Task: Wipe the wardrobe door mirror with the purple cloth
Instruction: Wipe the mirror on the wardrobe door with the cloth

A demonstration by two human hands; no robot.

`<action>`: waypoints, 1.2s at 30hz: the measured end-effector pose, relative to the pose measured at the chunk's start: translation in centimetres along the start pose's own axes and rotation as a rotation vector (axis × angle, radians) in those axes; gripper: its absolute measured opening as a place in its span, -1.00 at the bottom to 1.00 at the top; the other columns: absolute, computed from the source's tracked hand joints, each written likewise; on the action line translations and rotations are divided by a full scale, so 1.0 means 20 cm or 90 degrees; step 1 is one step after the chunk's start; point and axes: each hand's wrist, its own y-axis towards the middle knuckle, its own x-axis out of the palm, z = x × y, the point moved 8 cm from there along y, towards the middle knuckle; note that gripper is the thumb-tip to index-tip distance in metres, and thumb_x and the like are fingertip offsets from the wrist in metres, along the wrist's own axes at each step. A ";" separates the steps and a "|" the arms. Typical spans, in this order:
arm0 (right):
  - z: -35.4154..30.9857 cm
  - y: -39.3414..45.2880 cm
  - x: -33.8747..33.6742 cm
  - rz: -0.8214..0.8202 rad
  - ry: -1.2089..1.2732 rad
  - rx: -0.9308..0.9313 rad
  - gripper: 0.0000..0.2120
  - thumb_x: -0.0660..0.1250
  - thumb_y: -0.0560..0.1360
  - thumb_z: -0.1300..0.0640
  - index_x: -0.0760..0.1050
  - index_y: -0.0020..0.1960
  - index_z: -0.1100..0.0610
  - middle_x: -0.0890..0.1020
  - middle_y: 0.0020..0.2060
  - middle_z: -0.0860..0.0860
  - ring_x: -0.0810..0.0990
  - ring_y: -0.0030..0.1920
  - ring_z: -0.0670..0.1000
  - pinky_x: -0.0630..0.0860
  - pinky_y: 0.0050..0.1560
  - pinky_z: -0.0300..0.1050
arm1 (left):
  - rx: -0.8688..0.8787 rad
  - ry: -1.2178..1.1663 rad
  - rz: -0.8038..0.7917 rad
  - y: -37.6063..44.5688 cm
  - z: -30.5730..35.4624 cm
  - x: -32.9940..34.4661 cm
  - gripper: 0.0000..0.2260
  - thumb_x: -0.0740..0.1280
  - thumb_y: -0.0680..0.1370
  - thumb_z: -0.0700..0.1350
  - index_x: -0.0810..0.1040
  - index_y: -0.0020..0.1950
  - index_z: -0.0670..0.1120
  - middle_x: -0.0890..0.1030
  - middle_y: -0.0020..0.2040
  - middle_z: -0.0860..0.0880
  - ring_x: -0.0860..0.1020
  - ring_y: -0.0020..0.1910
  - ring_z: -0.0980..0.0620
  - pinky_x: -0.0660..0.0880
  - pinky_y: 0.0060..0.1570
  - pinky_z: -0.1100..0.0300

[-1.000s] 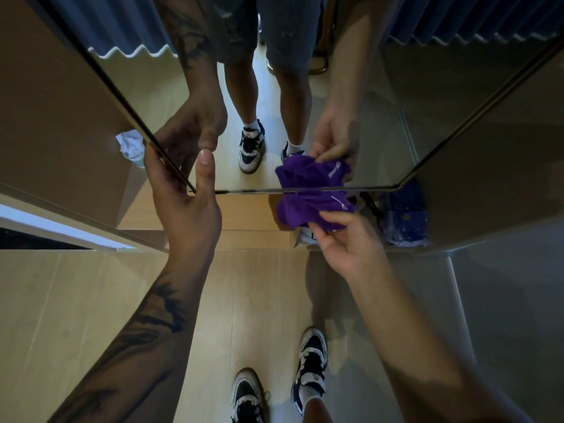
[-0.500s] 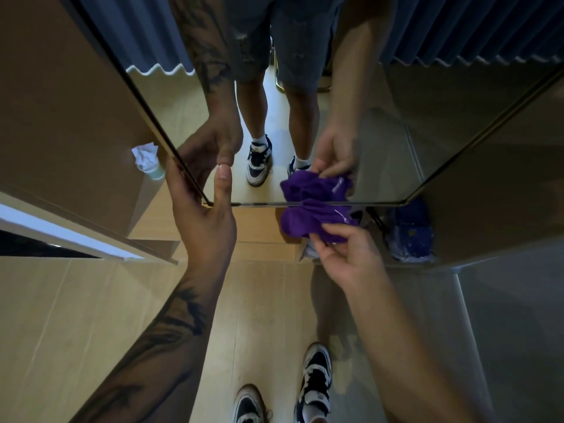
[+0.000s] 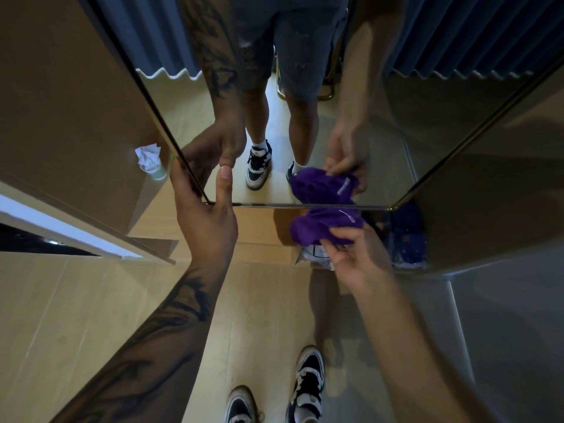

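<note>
Left hand: the left hand point(image 3: 205, 215) grips the lower left corner of the mirror door point(image 3: 308, 141); the thumb lies flat on the glass pointing up, the fingers are wrapped behind the left edge, so it is closed on the door.
Left forearm: tattooed, reaching in from the near left.
Right hand: the right hand point(image 3: 351, 257) is clenched on the purple cloth point(image 3: 320, 224), thumb on top, fingers curled under the bunch.
Purple cloth: crumpled into a ball, held just below the bottom edge of the mirror, right of centre; whether it touches the glass cannot be told. A thin pale line of print shows on its upper fold.
Mirror: a tall pane with a thin brass-coloured frame, tilted out towards the camera; it reflects both hands, the cloth, the person's legs in denim shorts, and blue curtains.
Wardrobe: brown panels on the left and right of the mirror; a dark blue bag point(image 3: 406, 236) lies in the opening at the lower right, and a white packet point(image 3: 317, 257) sits under the cloth.
Left panel: a crumpled white tissue point(image 3: 148, 157) shows beside the door edge.
Floor: pale wood planks point(image 3: 76, 315); two black-and-white sneakers point(image 3: 306, 386) stand at the near edge.
</note>
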 end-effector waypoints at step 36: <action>-0.90 -0.71 0.06 0.128 -0.351 -0.267 -0.48 0.33 0.36 0.48 0.65 0.05 -0.09 0.73 -0.01 -0.01 0.70 0.04 0.05 0.64 -0.06 -0.06 | 0.312 0.365 -0.169 -0.28 1.53 0.20 -0.11 0.49 0.48 0.12 0.02 0.66 0.16 -0.10 0.67 -0.18 -0.08 0.65 -0.26 0.13 0.48 -0.41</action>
